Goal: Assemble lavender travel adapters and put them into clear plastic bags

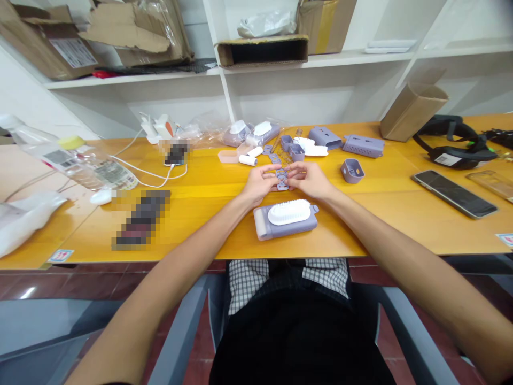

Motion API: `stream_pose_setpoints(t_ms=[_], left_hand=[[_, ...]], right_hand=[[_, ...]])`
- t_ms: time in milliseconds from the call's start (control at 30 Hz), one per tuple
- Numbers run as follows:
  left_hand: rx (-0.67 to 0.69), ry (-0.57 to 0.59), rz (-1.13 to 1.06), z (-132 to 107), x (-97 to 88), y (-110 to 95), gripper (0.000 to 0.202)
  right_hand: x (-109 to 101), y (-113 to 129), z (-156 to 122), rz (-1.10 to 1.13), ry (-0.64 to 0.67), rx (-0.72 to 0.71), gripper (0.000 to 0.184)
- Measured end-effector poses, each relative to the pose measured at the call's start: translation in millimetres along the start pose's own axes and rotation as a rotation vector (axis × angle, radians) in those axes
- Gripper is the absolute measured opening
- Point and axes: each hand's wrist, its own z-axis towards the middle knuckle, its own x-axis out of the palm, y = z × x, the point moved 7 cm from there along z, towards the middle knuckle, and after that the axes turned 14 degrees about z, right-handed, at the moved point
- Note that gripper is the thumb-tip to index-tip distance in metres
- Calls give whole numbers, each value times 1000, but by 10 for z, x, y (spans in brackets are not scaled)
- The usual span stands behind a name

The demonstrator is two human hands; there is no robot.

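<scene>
Between my two hands is a small flat purple plastic piece (282, 186) with openings in it. My left hand (259, 183) grips its left side, fingers bent around it. From the other side my right hand (308, 179) pinches the same piece. Just in front of my hands lies a purple holder (264, 227) with a white bristled brush head (289, 212) on top. Beyond my fingers are purple cups (297, 153), small flat purple parts (274, 158) and a white roller (248, 160). To the right of my right hand stands a square purple cup (352, 170).
Two purple casings (363, 145) lie at the back, near white plastic parts (310, 147). A black phone (455, 193) and a headset (452, 144) are on the right. Bottles (98, 166) and a white cable (154, 184) occupy the left. Shelves (340, 61) rise behind the table.
</scene>
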Motion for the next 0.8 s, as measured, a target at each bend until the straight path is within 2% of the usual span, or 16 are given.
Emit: stream_pose_setpoints(t_ms=[167, 333, 567, 800], left_hand=[[8, 39, 28, -12, 25, -5, 54], [6, 102, 3, -50, 88, -8, 49], [-20, 145, 9, -59, 109, -34, 45], [-75, 191, 104, -42, 43, -13, 47]], right_hand=[[-8, -17, 11, -13, 0, -13, 47], [-12, 35, 18, -107, 13, -74, 36], [38, 103, -11, -57, 166, -18, 24], [59, 142, -54, -110, 286, 7, 29]])
